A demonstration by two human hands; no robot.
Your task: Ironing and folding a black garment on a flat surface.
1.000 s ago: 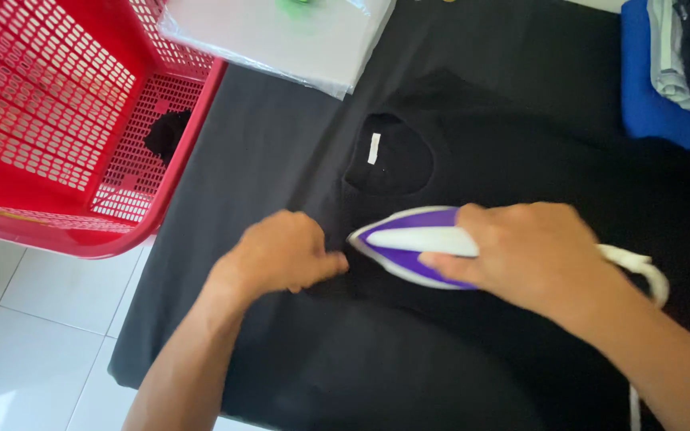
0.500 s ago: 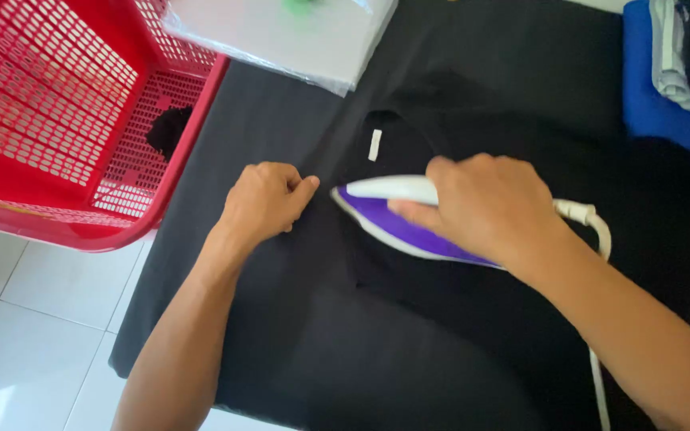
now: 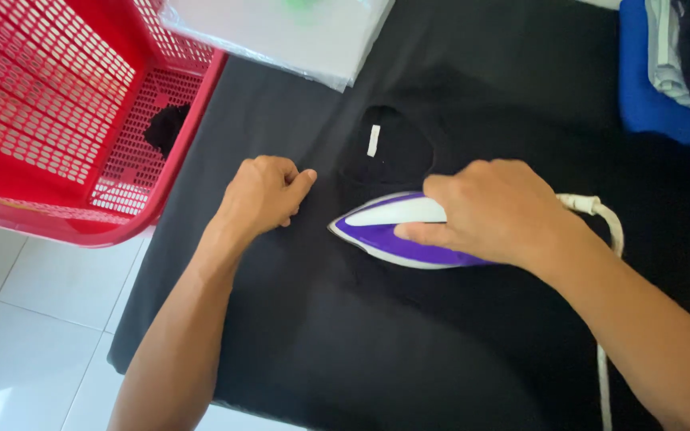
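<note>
Iron (image 3: 397,231) flat on black shirt (image 3: 377,319), just below collar | right hand (image 3: 497,211) fingers wrapped round handle | left hand (image 3: 261,195) curled, pinching cloth beside it | advice: hold fabric taut, glide evenly, avoid lingering near label (image 3: 373,140).

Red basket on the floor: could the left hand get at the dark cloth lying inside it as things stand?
Probably yes. The left hand rests on the black shirt near the table edge, and the red basket beside it is open-topped, with nothing between it and the dark cloth.
</note>
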